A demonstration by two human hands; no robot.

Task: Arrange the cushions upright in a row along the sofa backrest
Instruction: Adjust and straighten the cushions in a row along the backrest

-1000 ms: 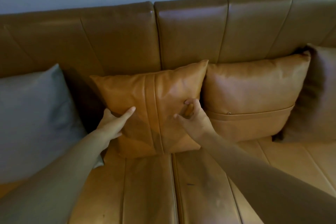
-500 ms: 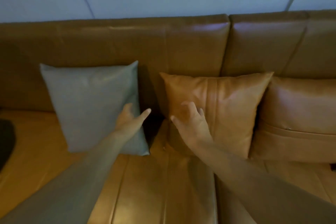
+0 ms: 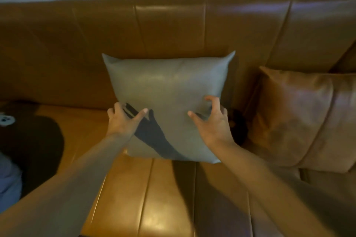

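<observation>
Though gripped, smooth square grey cushion [image 3: 165, 90].

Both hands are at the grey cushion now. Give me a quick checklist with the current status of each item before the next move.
1. Grey cushion upright against the backrest: ok, it stands with its top edge leaning on it.
2. Left hand on the cushion's left edge: ok, thumb spread across the face.
3. Right hand gripping: cannot tell, its fingers are curled at the right edge but contact is unclear.
4. Gap to the tan cushion: not ok, a dark gap separates them.
5. Seat in front of the cushion free: ok.
6. Dark object at far left: cannot tell what it is.
</observation>
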